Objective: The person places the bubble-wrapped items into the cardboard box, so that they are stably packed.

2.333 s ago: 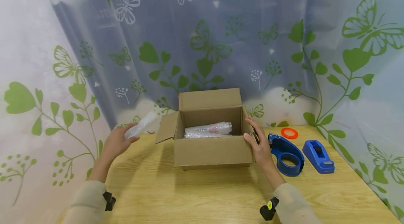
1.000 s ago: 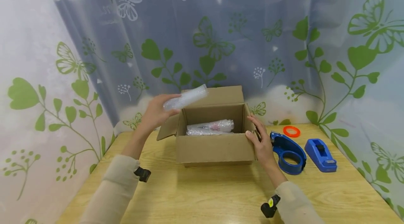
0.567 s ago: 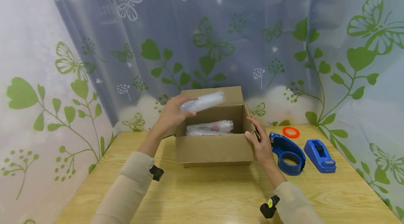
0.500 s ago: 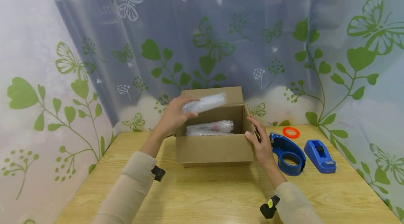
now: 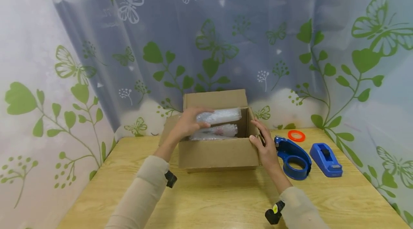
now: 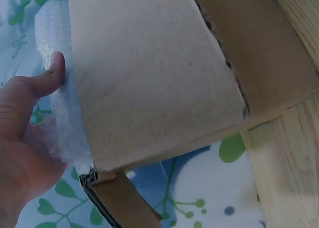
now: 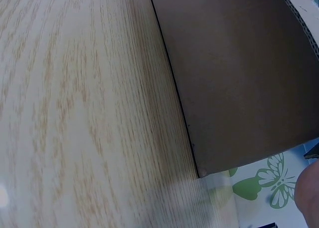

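My left hand (image 5: 190,121) grips a bubble-wrapped roll (image 5: 224,115) by its left end, at the mouth of an open cardboard box (image 5: 219,154). In the left wrist view the thumb (image 6: 56,71) presses on the clear bubble wrap (image 6: 67,120), beside the box's front flap. Inside the box lie other bubble-wrapped pieces (image 5: 226,129), one with a pinkish patch. My right hand (image 5: 266,148) holds the box's right side, thumb toward the front and fingers along the side edge. Only a bit of that hand (image 7: 308,190) shows in the right wrist view.
Right of the box, on the wooden table (image 5: 219,200), stand a dark blue tape gun (image 5: 294,161) and a blue tape dispenser (image 5: 326,160). An orange-red tape ring (image 5: 296,136) lies behind them. A patterned curtain (image 5: 226,42) closes off the back and sides.
My left hand has carried the bubble-wrapped roll from the left of the box rightward, then down into its mouth. My right hand has stayed on the box's right side.
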Motion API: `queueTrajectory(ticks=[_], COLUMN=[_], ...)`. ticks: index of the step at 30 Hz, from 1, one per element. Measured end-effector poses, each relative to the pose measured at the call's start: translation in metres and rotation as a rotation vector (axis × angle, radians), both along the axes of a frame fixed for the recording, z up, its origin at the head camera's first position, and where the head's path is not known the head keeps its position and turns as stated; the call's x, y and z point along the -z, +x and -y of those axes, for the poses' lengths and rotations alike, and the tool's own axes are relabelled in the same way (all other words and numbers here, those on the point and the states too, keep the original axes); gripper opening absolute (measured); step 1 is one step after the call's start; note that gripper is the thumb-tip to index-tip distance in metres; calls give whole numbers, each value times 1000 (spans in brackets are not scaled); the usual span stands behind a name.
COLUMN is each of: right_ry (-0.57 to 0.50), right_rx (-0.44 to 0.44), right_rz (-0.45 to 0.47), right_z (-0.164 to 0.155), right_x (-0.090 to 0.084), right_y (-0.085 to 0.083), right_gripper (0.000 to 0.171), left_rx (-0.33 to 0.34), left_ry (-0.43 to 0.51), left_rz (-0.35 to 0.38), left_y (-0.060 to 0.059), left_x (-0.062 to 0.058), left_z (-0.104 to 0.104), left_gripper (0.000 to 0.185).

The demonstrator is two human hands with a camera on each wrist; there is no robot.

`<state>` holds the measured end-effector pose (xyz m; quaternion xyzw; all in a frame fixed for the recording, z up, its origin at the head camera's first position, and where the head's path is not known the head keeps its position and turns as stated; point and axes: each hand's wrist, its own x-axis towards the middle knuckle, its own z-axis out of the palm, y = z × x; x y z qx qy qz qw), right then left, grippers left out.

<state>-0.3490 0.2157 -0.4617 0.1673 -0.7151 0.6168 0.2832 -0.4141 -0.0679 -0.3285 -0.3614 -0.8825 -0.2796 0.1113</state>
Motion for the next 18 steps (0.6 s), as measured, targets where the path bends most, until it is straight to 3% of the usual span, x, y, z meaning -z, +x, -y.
queueTrajectory(ticks=[5,9,14,18], right_ry=[-8,-9,-17,-15], right_rx=[-1,5,-8,-6], right_rz=[-5,-3,-3,9], right_z=[1,1,4,5], right_x=[-2,-3,-7,-10], right_y=[2,3,7,10], right_gripper=[48,48,49,49], left_rx=[43,38,25,34], left_ry=[-10,-42,-103,-98], left_rz=[12,18,-49,-50], left_y=[-3,-4,-7,-9], left_x=[3,6,12,17], left_z=[-7,-11,-9,-5], left_gripper=[50,49,47,46])
